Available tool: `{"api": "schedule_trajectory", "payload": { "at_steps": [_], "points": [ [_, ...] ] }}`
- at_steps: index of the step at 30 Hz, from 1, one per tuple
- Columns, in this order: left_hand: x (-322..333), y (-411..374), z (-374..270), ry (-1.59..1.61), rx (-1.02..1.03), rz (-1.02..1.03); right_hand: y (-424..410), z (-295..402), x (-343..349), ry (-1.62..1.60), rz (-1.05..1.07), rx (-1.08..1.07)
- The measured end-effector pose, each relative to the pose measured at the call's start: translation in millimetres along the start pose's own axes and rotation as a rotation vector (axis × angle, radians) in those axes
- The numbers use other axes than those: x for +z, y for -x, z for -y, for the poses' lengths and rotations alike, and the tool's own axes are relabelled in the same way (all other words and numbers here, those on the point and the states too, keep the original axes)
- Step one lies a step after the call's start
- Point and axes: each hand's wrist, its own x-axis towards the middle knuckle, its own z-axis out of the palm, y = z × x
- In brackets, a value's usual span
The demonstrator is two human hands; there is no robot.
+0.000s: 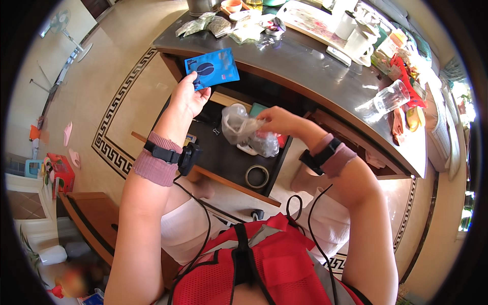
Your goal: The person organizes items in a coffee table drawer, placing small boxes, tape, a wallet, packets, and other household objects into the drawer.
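Note:
A flat blue packet (217,70) printed with a dark coffee bean is pinched by its lower left edge in my left hand (190,95). It is held in front of the table's edge, above the pulled-out drawer (213,152). Over the drawer's right part, my right hand (280,121) grips a crumpled clear plastic bag (240,124). The bag hides part of a white object (247,149) beneath it. A roll of tape (257,176) lies in the drawer's near right corner, and a small binder clip (216,131) rests left of the bag.
Several bags of dried goods (219,26) lie on the dark tabletop (305,63). A floral tray (305,19), a white pitcher (358,44) and a clear plastic cup (392,95) lie farther right. Black cables (207,217) hang from both wrist straps. A wooden chair (89,206) stands at left.

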Motion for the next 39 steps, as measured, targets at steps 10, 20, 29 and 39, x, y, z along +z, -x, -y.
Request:
{"api": "schedule_trajectory", "payload": {
  "at_steps": [10, 20, 29, 39],
  "points": [
    [-18.1, -0.5, 2.2, -0.112, -0.059, -0.057, -54.3, -30.6, 124.1, 0.156, -0.003, -0.088],
    [-52.0, -21.1, 48.2, -0.921, -0.146, -0.083, -61.6, -53.5, 149.9, 0.384, 0.202, -0.12],
    [-94.0, -62.1, 95.1, -1.273, -0.211, -0.045, -70.9, -60.0, 92.6, 0.037, -0.341, 0.272],
    [-109.9, -68.6, 148.8, -1.592, -0.418, 0.204, -58.9, -60.9, 103.6, 0.15, -0.077, 0.13]
  ]
}}
